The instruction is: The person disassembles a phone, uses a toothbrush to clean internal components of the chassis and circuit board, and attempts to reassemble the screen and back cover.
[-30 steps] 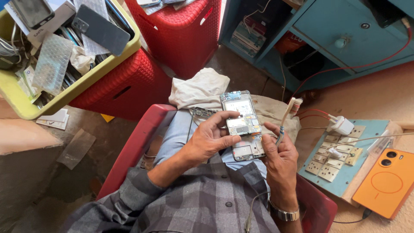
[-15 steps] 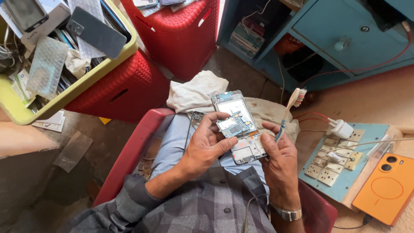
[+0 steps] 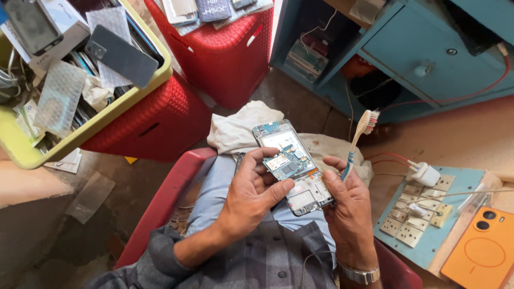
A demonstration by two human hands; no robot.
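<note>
Left hand (image 3: 251,195) pinches a circuit board (image 3: 285,163) over the opened phone (image 3: 293,168); right hand (image 3: 348,206) apparently grips a toothbrush (image 3: 357,140)

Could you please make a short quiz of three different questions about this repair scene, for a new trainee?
1. True or false: the right hand holds a toothbrush with its bristles pointing up.
2. What does the left hand pinch over the opened phone?
A. a small circuit board
B. a screwdriver
C. a battery
3. Fill in: the orange phone lies beside a blue board of ______.

Key
1. True.
2. A: the fingers grip the circuit board.
3. Wall sockets, with a white charger plugged in.
</note>
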